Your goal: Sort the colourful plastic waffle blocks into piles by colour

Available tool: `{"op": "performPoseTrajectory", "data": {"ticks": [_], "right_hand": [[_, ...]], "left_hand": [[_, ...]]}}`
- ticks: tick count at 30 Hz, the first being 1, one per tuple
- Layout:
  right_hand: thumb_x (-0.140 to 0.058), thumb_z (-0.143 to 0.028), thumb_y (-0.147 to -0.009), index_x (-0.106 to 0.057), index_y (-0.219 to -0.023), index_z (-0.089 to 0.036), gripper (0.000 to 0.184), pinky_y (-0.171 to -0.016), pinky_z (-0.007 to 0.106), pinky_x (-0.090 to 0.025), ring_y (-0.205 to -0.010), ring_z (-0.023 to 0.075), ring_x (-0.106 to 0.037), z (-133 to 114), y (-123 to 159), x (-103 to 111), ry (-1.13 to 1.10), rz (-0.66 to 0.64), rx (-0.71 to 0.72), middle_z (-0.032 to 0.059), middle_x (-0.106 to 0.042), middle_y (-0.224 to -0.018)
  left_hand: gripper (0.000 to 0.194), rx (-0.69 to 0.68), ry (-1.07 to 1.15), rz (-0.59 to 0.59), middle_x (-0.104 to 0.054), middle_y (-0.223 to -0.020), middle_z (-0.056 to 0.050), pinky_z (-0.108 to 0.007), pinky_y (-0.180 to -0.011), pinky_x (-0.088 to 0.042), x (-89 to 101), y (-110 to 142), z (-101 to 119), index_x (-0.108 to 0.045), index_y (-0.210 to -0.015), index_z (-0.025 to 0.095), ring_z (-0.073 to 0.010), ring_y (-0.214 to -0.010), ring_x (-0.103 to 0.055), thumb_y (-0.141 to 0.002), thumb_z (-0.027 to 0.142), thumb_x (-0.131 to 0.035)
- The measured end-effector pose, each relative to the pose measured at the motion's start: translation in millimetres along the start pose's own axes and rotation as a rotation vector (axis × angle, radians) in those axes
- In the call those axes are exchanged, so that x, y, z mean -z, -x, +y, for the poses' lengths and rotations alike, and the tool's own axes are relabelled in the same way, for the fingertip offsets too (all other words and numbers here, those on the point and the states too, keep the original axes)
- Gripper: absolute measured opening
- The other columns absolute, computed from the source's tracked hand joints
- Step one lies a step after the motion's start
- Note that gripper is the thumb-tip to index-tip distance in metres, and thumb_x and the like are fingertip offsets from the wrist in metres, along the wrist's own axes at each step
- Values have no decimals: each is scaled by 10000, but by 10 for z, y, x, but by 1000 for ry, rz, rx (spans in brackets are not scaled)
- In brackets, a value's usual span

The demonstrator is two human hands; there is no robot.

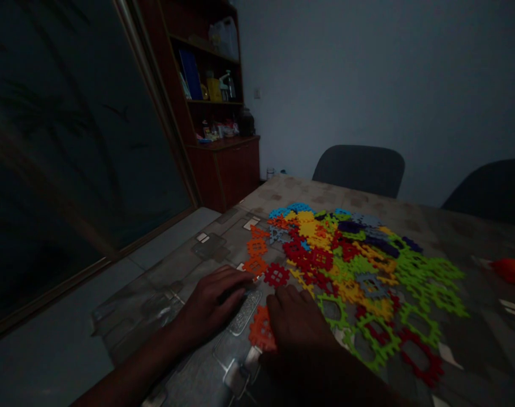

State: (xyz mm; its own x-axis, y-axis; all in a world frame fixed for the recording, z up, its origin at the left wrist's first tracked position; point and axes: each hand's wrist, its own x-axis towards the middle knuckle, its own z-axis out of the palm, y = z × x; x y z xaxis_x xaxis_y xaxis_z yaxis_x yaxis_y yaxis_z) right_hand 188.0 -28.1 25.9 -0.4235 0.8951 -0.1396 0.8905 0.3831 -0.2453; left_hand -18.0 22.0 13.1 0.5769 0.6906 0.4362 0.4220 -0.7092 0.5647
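My left hand (217,299) rests over the table at the left of the pile. Its fingers stretch to the right with the thumb apart, and the fingertips are at the near edge of an orange square toothed plastic piece (255,266). Under and beside my right hand (297,319) is another orange toothed piece (261,329). The fingers bend down over that piece's right side; the right thumb is hidden. Between and just beyond the hands lies a red square toothed piece (276,275) with window-like holes. Another orange piece (256,246) lies farther back in line with the first.
A spread pile of interlocking pieces (350,265) in several colours covers the table's middle. Green ring-shaped pieces (378,339) lie near my right forearm. The patterned tablecloth (147,299) ends at the left edge. Grey chairs (359,167) stand behind, and a red object (511,271) lies far right.
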Motion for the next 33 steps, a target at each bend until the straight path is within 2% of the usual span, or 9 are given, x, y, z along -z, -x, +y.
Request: {"op": "performPoseTrajectory", "data": {"ticks": [5,8,12,15,19,22,25,29,33], "right_hand": [[-761,-257,-730,-628,-1183,-85,502,-959,474,-412,-1143,371,-556,-89,-30,139,-25,-128,-28,230,-630,-1219],[-743,-249,-722,-637,-1162,-78,484,-943,458,-418,-1127,368,-556,-32,39,263,-47,-149,-29,227,-632,-1213],[-677,-271,-729,-635,-1119,-118,421,-919,435,-410,-1072,336,-545,199,282,356,-92,2,-50,187,-632,-1167],[-652,-299,-729,-630,-1062,-150,365,-909,431,-404,-1036,316,-528,395,504,391,-126,152,-107,157,-622,-1139],[-631,-258,-722,-617,-992,-170,284,-851,421,-410,-968,292,-522,582,743,418,-113,251,-188,131,-612,-1063],[-628,-253,-740,-609,-943,-177,218,-831,404,-413,-932,276,-526,727,894,442,-84,325,-238,117,-609,-1000],[-647,-320,-772,-611,-948,-171,233,-815,397,-421,-900,271,-545,972,1096,535,-27,350,-316,122,-621,-982],[-657,-359,-770,-603,-902,-169,237,-713,335,-411,-815,242,-569,1515,1506,788,81,348,-455,109,-637,-906],[-638,-389,-791,-604,-853,-176,225,-599,283,-356,-708,197,-574,2151,1949,1156,149,357,-678,69,-650,-818]], "left_hand": [[229,-15,16,-11,-703,-1079,-70,-324,-862,-519,19,-20,51,-654,-1190,233,-202,-976,-653,-1014,229,-508],[233,77,97,-22,-709,-1075,-75,-323,-868,-520,5,-8,113,-672,-1178,238,-207,-978,-661,-1004,288,-526],[362,383,457,-73,-710,-1029,-95,-299,-752,-517,-149,-29,233,-657,-1197,197,-209,-885,-655,-939,445,-606],[364,477,599,-138,-679,-855,-58,-254,-627,-451,-312,-170,358,-691,-1057,171,-175,-739,-591,-852,471,-670],[240,412,525,-188,-599,-700,-12,-235,-571,-374,-474,-464,540,-680,-796,170,-148,-646,-513,-818,403,-623],[267,330,521,-209,-629,-744,-36,-261,-597,-414,-561,-601,618,-686,-819,178,-168,-672,-550,-840,427,-589],[289,282,509,-237,-671,-816,-67,-285,-619,-465,-637,-632,618,-702,-875,188,-198,-726,-605,-873,446,-572],[256,195,445,-238,-715,-897,-65,-304,-694,-533,-742,-686,613,-730,-926,240,-222,-819,-670,-910,436,-565],[247,17,403,-193,-740,-946,-62,-317,-714,-588,-871,-874,781,-742,-974,286,-235,-845,-700,-932,444,-557]]}}
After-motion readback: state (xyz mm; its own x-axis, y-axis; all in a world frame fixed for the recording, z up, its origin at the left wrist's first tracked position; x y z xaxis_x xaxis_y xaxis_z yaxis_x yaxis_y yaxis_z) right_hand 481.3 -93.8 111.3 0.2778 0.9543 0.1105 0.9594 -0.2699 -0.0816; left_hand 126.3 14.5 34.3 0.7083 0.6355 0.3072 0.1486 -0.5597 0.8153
